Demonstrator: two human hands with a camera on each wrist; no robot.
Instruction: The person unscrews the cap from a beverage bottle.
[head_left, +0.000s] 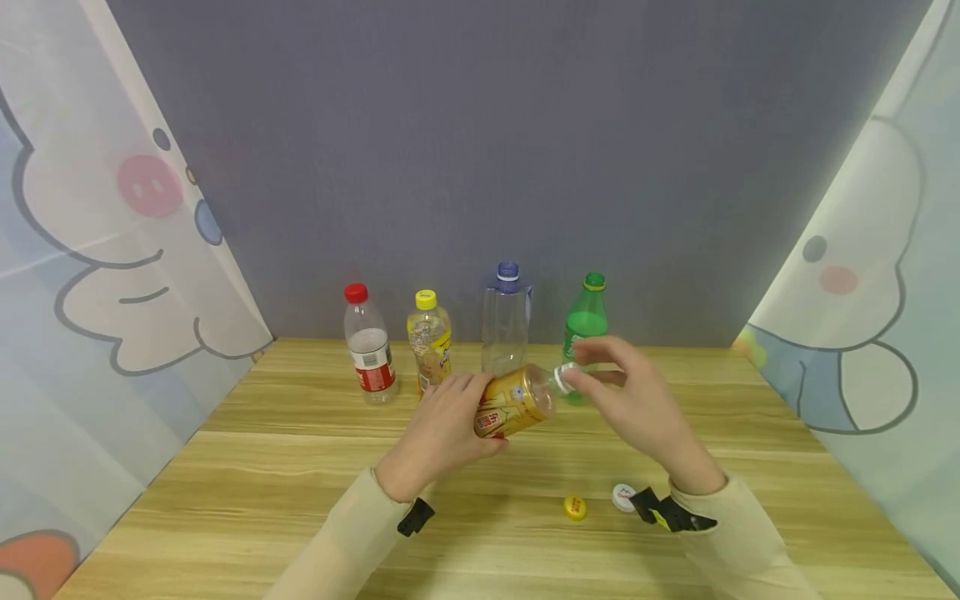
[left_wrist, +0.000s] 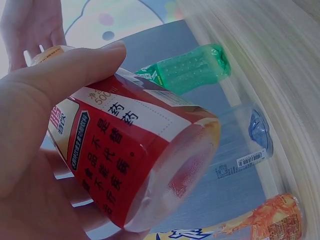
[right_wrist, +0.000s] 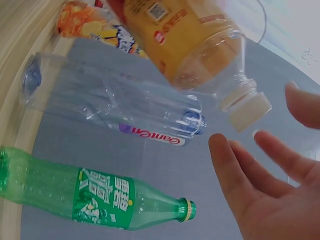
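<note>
My left hand (head_left: pixel 450 421) grips a clear plastic drink bottle (head_left: pixel 513 402) with a gold and red label. In the left wrist view the thumb lies across the label and the other fingers curl beneath. The bottle is tilted, its neck pointing right toward my right hand (head_left: pixel 637 404). A white cap (right_wrist: pixel 251 111) sits on that neck. Around the cap, the fingers of my right hand are spread and lightly bent, with a gap showing between fingertips (right_wrist: pixel 218 142) and cap in the right wrist view.
Along the back stand a red-capped bottle (head_left: pixel 371 358), a yellow-capped bottle (head_left: pixel 430 337), a clear bottle with a blue neck (head_left: pixel 506 325) and a green bottle (head_left: pixel 587 317). A yellow cap (head_left: pixel 575 507) and a white loose cap (head_left: pixel 622 497) lie on the wooden table (head_left: pixel 300 483).
</note>
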